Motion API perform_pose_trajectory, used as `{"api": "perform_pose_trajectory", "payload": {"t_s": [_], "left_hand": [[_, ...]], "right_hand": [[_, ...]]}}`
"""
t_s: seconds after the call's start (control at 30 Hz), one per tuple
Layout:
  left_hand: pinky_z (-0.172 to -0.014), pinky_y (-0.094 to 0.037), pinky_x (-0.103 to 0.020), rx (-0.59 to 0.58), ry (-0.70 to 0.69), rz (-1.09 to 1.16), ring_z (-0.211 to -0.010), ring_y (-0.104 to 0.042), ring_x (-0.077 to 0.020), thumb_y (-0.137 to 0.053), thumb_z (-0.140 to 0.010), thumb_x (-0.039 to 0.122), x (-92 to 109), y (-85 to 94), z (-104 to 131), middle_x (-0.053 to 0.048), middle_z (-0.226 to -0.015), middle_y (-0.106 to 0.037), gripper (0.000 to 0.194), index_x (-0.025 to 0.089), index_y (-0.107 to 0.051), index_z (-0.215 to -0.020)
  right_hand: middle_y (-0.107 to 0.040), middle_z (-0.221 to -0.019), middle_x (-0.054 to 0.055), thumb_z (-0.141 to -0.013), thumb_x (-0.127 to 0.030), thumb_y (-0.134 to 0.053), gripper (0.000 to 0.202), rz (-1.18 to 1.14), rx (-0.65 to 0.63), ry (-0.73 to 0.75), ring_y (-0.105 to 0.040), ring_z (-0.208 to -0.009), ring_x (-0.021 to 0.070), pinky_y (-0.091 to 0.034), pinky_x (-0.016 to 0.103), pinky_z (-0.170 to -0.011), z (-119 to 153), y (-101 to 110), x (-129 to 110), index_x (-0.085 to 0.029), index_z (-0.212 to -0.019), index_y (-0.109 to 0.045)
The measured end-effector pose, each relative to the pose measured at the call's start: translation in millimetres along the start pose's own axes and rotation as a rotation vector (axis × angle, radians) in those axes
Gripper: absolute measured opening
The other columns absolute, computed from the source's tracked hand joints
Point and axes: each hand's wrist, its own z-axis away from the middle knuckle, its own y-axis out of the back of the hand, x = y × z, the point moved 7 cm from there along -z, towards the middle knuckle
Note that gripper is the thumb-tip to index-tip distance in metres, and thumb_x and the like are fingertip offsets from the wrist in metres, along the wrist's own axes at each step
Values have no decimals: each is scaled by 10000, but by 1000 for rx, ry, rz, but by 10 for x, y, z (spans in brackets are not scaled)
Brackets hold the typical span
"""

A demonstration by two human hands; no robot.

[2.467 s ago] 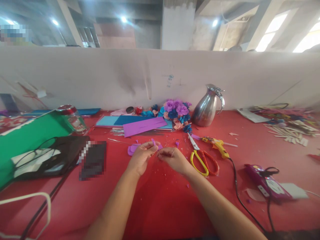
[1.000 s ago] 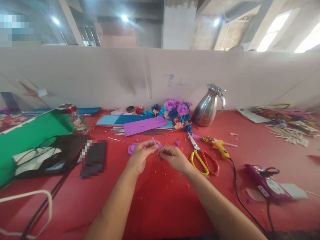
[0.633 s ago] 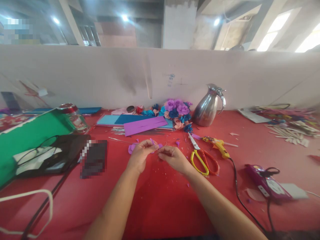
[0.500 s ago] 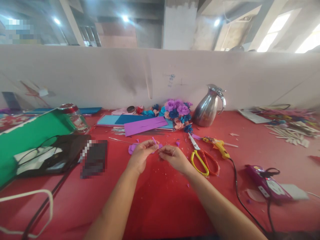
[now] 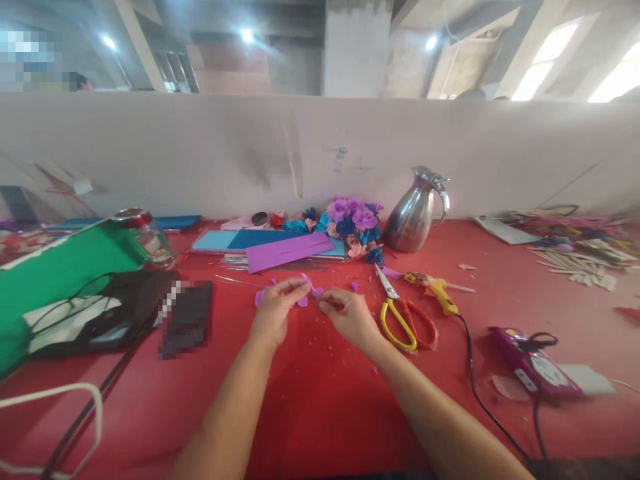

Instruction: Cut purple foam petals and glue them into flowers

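Between my two hands, over the red table, is a small curled purple paper piece (image 5: 313, 287). My left hand (image 5: 281, 305) pinches it from the left, thumb against fingers. Close by on the right, my right hand (image 5: 345, 310) is closed too, its fingertips pinching the lower right end of the piece. More purple paper petals (image 5: 301, 301) lie on the table behind and beside my left hand. Scissors (image 5: 400, 320) with one yellow and one red handle rest to the right of my right hand. Past them lies a yellow glue gun (image 5: 440, 295).
A purple paper strip (image 5: 290, 252) lies over blue sheets, near a bunch of paper flowers (image 5: 355, 223). Behind stand a steel jug (image 5: 413, 217) and a glass jar (image 5: 150, 240). A purple power strip (image 5: 537, 367) with cables is at right; a dark phone-like slab (image 5: 187, 320) at left.
The purple piece between my fingertips now shows more of itself, as a curled strip spanning both hands. My hands have stayed in nearly the same spot; the view has shifted slightly.
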Motion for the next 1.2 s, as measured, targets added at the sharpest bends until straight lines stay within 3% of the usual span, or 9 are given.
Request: {"api": "perform_pose_trajectory", "payload": {"t_s": [0.5,0.87,1.2], "left_hand": [[-661,-401,-242,9,-106,-133,-677,-553,-135,-745,-614,294,127,-58,63,-29,-696,-672,127,177,-725,-659],[-559,-374,-227,56,-50,-90,-591,-532,-122,-730,-582,252,65,-14,38,-22,-641,-662,126,169,-703,-673],[-565,-359,-231,28,-56,-86,-545,-508,-98,-775,-588,331,68,-44,51,13,-551,-608,224,170,-620,-583]], "right_hand": [[-734,-831,20,-802,-160,-505,236,317,89,50,-662,-718,183,-456,260,-649,50,62,-46,-253,-905,-696],[-744,-926,23,-812,-170,-520,267,374,122,88,-684,-786,205,-483,282,-689,59,84,-80,-271,-968,-711],[-746,-892,18,-809,-194,-536,232,335,117,83,-681,-776,208,-485,283,-691,59,67,-58,-277,-919,-724]]}}
